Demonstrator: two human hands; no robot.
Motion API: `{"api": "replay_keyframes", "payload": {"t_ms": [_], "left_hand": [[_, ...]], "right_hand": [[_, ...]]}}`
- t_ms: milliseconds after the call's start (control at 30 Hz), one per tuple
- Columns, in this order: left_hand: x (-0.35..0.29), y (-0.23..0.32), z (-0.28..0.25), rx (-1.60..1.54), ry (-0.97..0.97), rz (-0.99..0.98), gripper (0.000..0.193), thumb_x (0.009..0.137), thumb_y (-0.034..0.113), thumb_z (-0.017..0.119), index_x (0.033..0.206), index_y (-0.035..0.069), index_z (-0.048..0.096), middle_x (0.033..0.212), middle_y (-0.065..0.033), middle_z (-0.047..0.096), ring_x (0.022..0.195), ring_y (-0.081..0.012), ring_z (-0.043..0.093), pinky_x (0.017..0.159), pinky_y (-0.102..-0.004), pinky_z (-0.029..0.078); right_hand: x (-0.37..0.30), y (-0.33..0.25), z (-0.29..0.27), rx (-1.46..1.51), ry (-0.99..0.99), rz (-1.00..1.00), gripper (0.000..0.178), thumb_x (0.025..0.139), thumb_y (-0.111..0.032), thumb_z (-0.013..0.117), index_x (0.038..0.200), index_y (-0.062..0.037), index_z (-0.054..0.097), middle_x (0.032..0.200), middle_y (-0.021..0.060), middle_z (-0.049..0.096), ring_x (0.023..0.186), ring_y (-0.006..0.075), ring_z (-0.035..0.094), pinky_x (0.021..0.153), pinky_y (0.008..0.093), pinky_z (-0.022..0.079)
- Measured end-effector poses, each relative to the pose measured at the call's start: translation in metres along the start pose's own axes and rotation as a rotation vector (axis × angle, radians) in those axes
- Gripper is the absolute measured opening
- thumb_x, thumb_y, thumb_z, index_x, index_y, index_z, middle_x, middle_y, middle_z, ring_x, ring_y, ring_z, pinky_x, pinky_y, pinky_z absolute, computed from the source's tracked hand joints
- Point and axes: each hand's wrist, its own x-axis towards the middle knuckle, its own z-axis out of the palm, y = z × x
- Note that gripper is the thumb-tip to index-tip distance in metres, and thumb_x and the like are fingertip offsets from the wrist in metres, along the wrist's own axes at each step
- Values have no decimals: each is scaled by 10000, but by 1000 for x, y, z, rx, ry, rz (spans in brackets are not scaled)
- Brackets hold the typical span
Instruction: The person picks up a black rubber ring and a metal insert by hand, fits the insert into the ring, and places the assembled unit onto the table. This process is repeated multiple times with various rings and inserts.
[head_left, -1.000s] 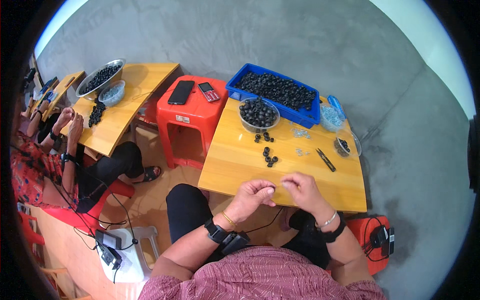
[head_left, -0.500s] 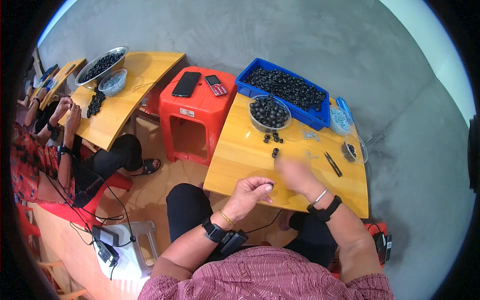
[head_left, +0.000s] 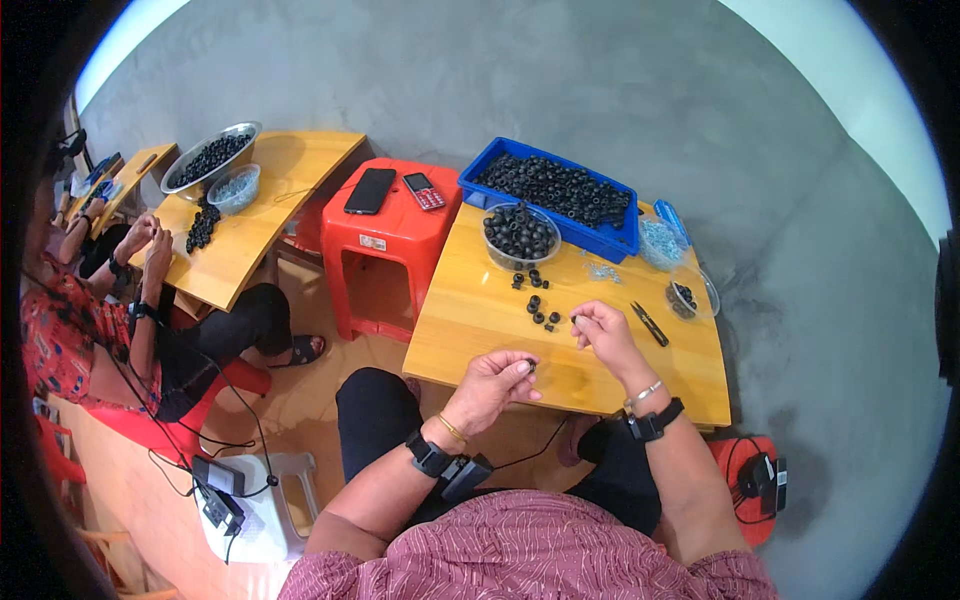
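My left hand (head_left: pixel 487 393) is closed in a pinch on a small black ring-shaped part (head_left: pixel 532 366), held just over the table's near edge. To its right and a little farther off, my right hand (head_left: pixel 612 342) pinches a small dark piece (head_left: pixel 575 319) above the table. Several loose black parts (head_left: pixel 538 317) lie just left of my right hand's fingertips. Beyond them, a clear bowl (head_left: pixel 490 252) is heaped with similar black parts. Black snips (head_left: pixel 650 325) rest right of my right hand. Small silvery pieces (head_left: pixel 602 271) are scattered past the fingers.
At the table's back is a blue tray (head_left: pixel 592 243) of black parts. A clear bag (head_left: pixel 660 242) and a small tub (head_left: pixel 708 291) stand at the right. Left, a red stool (head_left: pixel 385 235) carries two phones; a co-worker (head_left: pixel 70 335) sits at another table (head_left: pixel 300 160).
My right hand, blurred before over the loose parts, has moved slightly right and up and now shows a pinched piece. My left hand keeps its pinch. The view has shifted slightly.
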Motion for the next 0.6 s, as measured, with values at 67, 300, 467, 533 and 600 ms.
{"api": "replay_keyframes", "payload": {"t_ms": [67,300,467,533,600], "left_hand": [[-2,1,4,-32,-26,-7,176,880,95,471,997,-9,551,765,-38,556,639,-110,540,685,-293,517],[-9,6,21,-211,-223,-16,243,880,121,475,1074,-13,534,799,-34,568,688,-117,556,706,-295,495],[-8,0,20,-201,-244,-4,207,861,102,507,1033,-2,557,808,-40,574,702,-124,566,709,-317,509],[-9,1,21,-191,-232,-8,192,853,95,518,1015,2,566,812,-44,579,698,-125,567,714,-328,515],[-11,2,23,-160,-209,-4,170,842,89,534,984,5,575,812,-58,591,689,-130,571,726,-344,523]], "right_hand": [[-20,-22,4,161,-33,65,86,838,-50,495,886,1,546,716,31,533,617,87,513,582,222,439],[-76,-53,11,534,-141,-46,68,850,-63,510,897,-18,489,731,26,520,623,92,502,578,228,441],[-84,-53,21,656,-174,-18,54,847,-56,521,866,-24,482,716,12,515,601,92,518,564,213,449],[-83,-48,24,667,-164,-35,54,845,-53,525,867,-25,485,709,13,514,596,91,519,552,212,448],[-83,-47,25,656,-171,-34,56,843,-54,528,864,-24,486,709,13,515,597,90,518,555,212,448]]}}
